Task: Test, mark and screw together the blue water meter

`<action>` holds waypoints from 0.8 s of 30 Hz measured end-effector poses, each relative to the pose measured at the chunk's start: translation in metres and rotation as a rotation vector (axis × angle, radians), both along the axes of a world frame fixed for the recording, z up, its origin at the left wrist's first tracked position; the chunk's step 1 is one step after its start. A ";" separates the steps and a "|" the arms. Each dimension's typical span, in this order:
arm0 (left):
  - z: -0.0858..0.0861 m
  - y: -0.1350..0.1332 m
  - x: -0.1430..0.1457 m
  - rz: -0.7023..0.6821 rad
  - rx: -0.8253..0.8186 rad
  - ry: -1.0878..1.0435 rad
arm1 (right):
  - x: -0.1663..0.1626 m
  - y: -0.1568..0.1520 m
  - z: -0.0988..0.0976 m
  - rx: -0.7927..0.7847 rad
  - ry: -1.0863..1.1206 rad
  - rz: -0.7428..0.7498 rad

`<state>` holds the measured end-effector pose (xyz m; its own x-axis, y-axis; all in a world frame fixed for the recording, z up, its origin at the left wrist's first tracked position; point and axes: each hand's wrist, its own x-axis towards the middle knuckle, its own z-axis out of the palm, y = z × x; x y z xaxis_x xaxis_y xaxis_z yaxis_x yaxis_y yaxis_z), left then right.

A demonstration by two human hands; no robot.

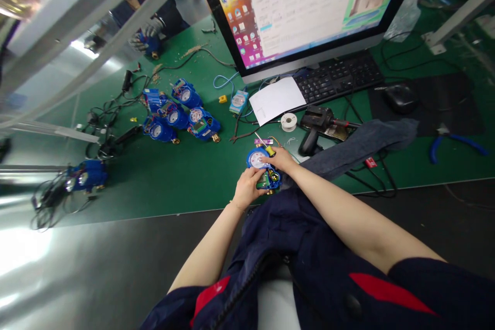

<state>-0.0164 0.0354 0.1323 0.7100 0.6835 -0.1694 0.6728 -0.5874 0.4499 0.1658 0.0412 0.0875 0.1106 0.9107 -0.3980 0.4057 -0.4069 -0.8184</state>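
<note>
A blue water meter point(256, 158) with a round white dial and an exposed green circuit board lies at the table's front edge, in front of my body. My left hand point(247, 188) grips its near left side, with the fingers resting by the circuit board. In my right hand point(283, 160) is a screwdriver point(269, 150) with a yellow handle, its thin shaft pointing up and left, away from the meter. Some fingers of that hand reach over the dial. A purple cylindrical battery point(263, 141) lies just beyond the meter.
Several blue meters point(177, 115) stand left on the green table point(154, 175). A monitor point(309, 10), keyboard point(340, 76), white paper point(276, 99), wire spool point(289, 122), dark cloth point(359, 147) and blue-handled pliers point(458, 144) are around. Across the table, a co-worker's gloved hand point(139, 38) holds another meter.
</note>
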 end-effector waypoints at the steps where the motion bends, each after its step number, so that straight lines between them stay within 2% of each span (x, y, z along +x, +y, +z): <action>1: 0.000 -0.001 0.000 0.019 -0.017 -0.023 | -0.001 0.000 0.000 0.008 -0.001 -0.002; 8: 0.007 -0.007 0.000 0.208 -0.181 -0.315 | -0.001 -0.008 0.008 0.081 -0.103 -0.062; 12: 0.003 -0.004 -0.015 0.585 -0.288 -0.514 | 0.015 -0.034 0.015 0.161 -0.203 -0.118; 15: -0.010 0.000 -0.016 0.801 -0.535 -0.600 | 0.040 -0.071 0.016 0.196 -0.318 -0.111; 18: -0.018 0.001 -0.002 0.844 -0.859 -0.670 | 0.067 -0.109 0.010 0.186 -0.434 -0.071; 20: -0.017 0.003 0.007 0.835 -1.047 -0.694 | 0.082 -0.127 0.004 0.158 -0.494 -0.052; 24: -0.013 0.009 0.007 0.800 -1.275 -0.684 | 0.095 -0.136 -0.006 0.147 -0.561 -0.073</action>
<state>-0.0098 0.0445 0.1190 0.4430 0.5642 -0.6967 0.0908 0.7449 0.6610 0.2610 -0.0950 0.0819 0.3328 0.9340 -0.1300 0.7687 -0.3486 -0.5362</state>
